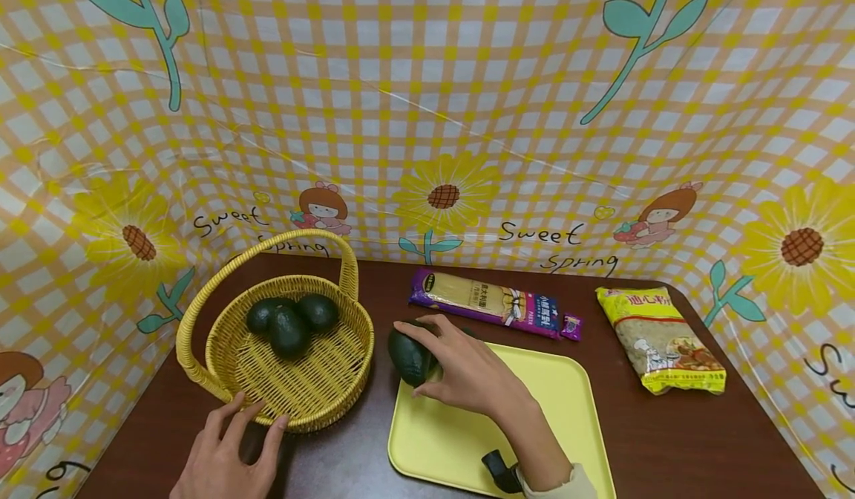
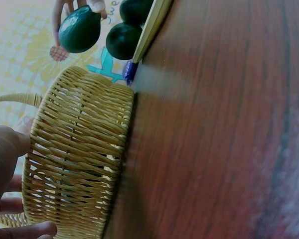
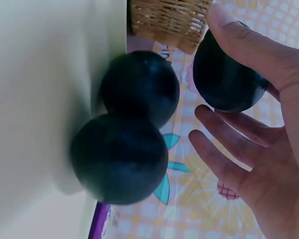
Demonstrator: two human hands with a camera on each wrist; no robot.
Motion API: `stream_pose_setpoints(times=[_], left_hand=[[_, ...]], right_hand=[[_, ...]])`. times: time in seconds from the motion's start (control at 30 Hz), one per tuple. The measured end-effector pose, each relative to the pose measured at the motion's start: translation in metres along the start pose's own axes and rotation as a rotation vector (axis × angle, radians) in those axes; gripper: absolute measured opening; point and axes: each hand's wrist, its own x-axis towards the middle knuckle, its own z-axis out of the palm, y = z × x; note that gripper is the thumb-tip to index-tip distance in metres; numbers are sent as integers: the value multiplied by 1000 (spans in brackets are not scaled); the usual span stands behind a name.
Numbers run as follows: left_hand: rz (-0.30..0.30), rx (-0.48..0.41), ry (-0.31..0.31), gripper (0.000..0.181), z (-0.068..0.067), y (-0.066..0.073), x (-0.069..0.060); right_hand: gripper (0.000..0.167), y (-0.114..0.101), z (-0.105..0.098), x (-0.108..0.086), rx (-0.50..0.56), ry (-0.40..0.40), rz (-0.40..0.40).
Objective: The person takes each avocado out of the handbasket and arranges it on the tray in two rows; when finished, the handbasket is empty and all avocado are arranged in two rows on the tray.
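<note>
A dark green avocado (image 1: 407, 356) is just below and right of the centre of the head view, over the upper left corner of a pale yellow tray (image 1: 548, 402). The right hand (image 1: 467, 369) holds it between thumb and fingers; in the right wrist view its lower fingers spread away from the fruit. Two more avocados, a nearer one (image 3: 119, 159) and a farther one (image 3: 142, 89), sit together at the tray, mostly hidden by the hand from the head camera. Left of the tray stands a woven yellow basket (image 1: 314, 380) with a tall arched handle, and three avocados (image 1: 289, 332) are clustered in its upper part. The left hand (image 1: 230, 451), at lower left, has thumb and fingers spread wide, touching the basket's near rim. Above the tray lies a purple pasta packet (image 1: 484, 302), slightly slanted; a yellow bag (image 1: 661, 339) lies farther right. All stand on a dark brown table (image 1: 675, 439), backed by a checked cloth (image 1: 441, 76) printed with sunflowers.
</note>
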Motion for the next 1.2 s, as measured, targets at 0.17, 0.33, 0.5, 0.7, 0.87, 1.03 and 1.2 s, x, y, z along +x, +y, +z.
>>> stream_pose_setpoints(times=[0.17, 0.33, 0.5, 0.7, 0.87, 1.03, 1.2], left_hand=[[-3, 12, 3, 39, -2, 0, 0], [-22, 33, -11, 41, -4, 3, 0], [-41, 52, -33, 43, -5, 4, 0], [-42, 48, -39, 42, -7, 4, 0], [-69, 64, -67, 43, -7, 5, 0], [-97, 79, -88, 44, -8, 6, 0], [-108, 76, -92, 44, -8, 6, -1]], right_hand=[[99, 7, -4, -8, 4, -5, 28], [100, 16, -12, -17, -19, 7, 72], [101, 22, -19, -24, -55, 35, 98], [100, 30, -22, -33, -47, 46, 110], [101, 36, -25, -39, -70, 62, 123], [102, 42, -27, -46, -78, 73, 132], [103, 48, -29, -51, -90, 102, 125]])
